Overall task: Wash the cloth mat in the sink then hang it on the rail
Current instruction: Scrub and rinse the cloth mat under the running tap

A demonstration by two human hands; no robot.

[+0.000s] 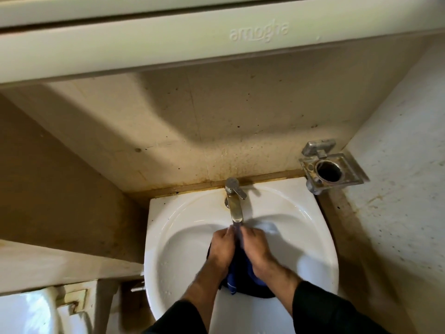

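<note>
The dark blue cloth mat [237, 273] is bunched in the bowl of the white sink [183, 237], under the spout of the metal tap [234, 203]. The left hand [221, 249] and the right hand [255, 249] press in on it from either side, knuckles up, each with its fingers curled round the fabric just below the spout. Both sleeves are dark. On the wall to the right of the sink hangs a square metal holder [332, 168] with a round opening.
</note>
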